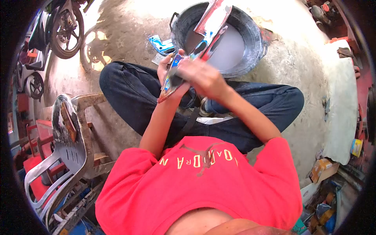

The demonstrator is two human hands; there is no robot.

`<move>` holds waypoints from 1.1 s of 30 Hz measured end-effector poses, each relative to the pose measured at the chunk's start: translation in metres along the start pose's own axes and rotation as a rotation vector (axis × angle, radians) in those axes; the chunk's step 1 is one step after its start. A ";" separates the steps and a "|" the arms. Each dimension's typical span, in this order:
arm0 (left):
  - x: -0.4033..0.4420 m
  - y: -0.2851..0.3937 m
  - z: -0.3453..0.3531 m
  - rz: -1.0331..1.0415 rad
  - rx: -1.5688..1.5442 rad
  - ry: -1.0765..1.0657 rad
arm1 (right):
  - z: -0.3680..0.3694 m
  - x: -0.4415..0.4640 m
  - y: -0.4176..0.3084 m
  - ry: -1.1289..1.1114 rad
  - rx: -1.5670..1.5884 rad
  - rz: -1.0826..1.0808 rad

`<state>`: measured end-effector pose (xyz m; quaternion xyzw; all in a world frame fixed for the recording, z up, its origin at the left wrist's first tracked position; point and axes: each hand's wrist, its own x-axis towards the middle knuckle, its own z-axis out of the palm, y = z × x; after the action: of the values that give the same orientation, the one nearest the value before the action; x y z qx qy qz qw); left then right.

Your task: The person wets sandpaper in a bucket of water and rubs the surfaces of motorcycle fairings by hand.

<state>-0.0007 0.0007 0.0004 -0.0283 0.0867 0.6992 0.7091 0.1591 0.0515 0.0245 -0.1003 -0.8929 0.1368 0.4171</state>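
Observation:
A long, glossy panel in red, white and blue slants from over a black tub down toward my lap. My left hand is wrapped round its lower part, the thumb on the near side. Over the same part lies my right hand, blurred by motion, its fingers bent against the panel around a small dark piece that is too smeared to make out. The black tub holds cloudy grey liquid, and the panel's upper end hangs above it. A smaller blue and white piece rests on the floor left of the tub.
At the left is a worn grey plastic chair beside a wooden frame. Motorcycle wheels show at the upper left. A pale board runs along the right, with a cardboard box and assorted clutter below it.

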 end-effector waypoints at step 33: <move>0.004 0.002 -0.007 -0.099 -0.017 -0.203 | 0.000 0.004 -0.020 -0.025 0.060 0.060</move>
<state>-0.0028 0.0038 -0.0069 0.0325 0.0074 0.6634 0.7475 0.1558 0.0334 0.0342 -0.1128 -0.8901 0.1771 0.4045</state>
